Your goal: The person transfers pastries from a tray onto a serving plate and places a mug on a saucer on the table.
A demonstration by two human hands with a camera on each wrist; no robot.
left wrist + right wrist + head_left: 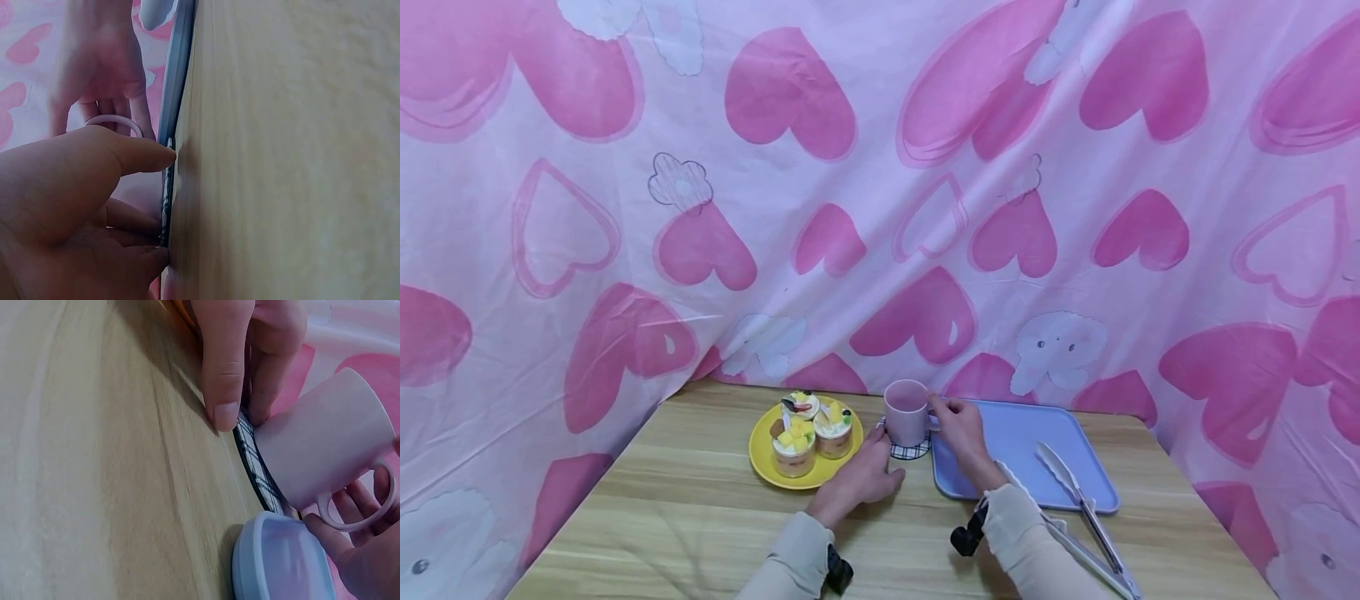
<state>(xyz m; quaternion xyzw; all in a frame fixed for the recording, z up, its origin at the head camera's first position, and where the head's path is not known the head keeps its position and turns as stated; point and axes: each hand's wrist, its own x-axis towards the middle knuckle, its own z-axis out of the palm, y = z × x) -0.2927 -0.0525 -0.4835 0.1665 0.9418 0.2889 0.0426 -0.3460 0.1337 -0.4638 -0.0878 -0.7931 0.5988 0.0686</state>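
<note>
While the pink mug stands on the checked coaster at the table's 12 o'clock edge, the right hand pinches its handle from 3 o'clock. The left hand, fingers extended, pins the coaster at 7 o'clock. Judged step: seating or lifting the mug. The next move calls for holding the coaster steady, clear of the blue tray and dessert plate.

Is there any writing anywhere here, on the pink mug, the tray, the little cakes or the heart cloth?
No readable text, number or brand in any view.
The pink mug is plain on the sides that show.
The blue tray shows no marking.
The checked coaster bears only a grid pattern.
The heart cloth carries only hearts and small cartoon figures, no letters.
</note>
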